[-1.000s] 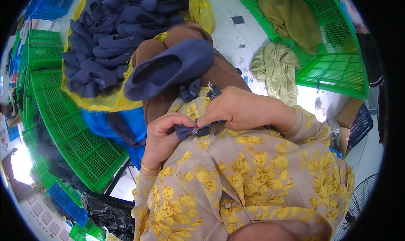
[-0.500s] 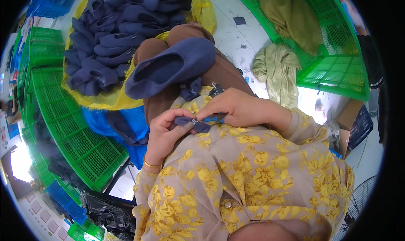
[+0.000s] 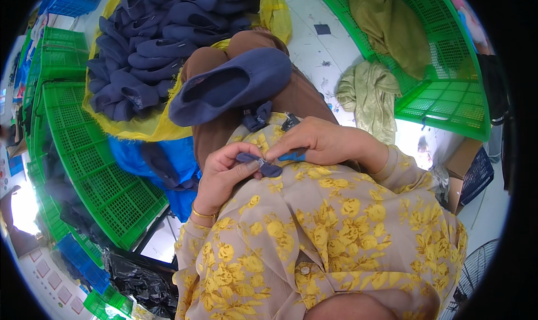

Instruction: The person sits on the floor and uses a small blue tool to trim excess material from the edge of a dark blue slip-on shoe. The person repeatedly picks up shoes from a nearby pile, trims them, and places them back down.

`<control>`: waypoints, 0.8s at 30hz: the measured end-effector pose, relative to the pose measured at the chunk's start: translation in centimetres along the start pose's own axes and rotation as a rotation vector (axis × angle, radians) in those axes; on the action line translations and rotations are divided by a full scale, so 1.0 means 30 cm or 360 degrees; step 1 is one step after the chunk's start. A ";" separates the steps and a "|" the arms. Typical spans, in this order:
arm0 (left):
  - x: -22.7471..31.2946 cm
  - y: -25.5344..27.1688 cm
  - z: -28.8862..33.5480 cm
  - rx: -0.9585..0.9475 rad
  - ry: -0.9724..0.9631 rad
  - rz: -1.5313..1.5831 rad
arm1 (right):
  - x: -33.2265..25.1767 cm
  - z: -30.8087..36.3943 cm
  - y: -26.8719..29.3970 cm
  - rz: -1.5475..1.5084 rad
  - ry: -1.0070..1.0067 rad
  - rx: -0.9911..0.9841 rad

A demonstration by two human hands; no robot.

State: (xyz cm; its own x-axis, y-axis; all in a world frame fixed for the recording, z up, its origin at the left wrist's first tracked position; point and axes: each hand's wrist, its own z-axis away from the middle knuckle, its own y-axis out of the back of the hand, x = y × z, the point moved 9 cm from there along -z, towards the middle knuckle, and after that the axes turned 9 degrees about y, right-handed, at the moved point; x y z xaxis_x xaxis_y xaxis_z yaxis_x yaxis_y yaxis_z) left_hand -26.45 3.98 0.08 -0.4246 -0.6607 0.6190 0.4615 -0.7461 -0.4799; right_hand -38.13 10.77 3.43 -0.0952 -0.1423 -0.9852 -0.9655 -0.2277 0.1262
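Note:
A small navy fabric bow (image 3: 270, 169) is pinched between the thumb and fingers of my left hand (image 3: 222, 177), low over my lap. Close beside it, my right hand (image 3: 328, 143) has thumb and forefinger pressed together; whatever the fingertips hold is too small to make out. A bit of something blue (image 3: 292, 156) shows under that hand's curled fingers. On my knees lies a navy slip-on shoe (image 3: 266, 76), its opening facing up. Another navy bow (image 3: 258, 116) rests on my lap just below the shoe. A small dark piece (image 3: 290, 121) lies by my right knuckles.
Many navy shoes (image 3: 162, 48) fill a yellow sack (image 3: 134, 130) beyond my knees at the left. Green plastic baskets (image 3: 103, 168) stand at left, another green basket (image 3: 448, 110) at far right with olive cloth (image 3: 392, 28). A cardboard box (image 3: 462, 157) is at right.
My right fingertips have drawn slightly away from the bow, and more of the blue thing under that hand shows. My left hand keeps its hold; the whole view has shifted slightly.

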 end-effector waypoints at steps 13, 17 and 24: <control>0.006 0.002 0.006 0.0111 -0.0054 -0.0111 | 0.009 -0.014 -0.020 -0.0112 -0.0035 0.0231; 0.001 0.012 0.005 0.0175 -0.0079 -0.0196 | 0.010 -0.021 -0.026 -0.0039 -0.0111 0.0171; 0.008 0.000 0.009 0.0174 -0.0085 -0.0016 | 0.025 -0.005 -0.029 -0.0111 -0.0186 0.0184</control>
State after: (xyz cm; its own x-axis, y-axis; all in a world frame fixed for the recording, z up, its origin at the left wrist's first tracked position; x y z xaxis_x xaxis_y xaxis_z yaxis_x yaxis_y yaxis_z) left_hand -26.33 3.86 0.40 -0.3887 -0.6460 0.6570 0.5408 -0.7373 -0.4050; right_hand -37.33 10.73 2.61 -0.0480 -0.0152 -0.9987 -0.9916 -0.1199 0.0494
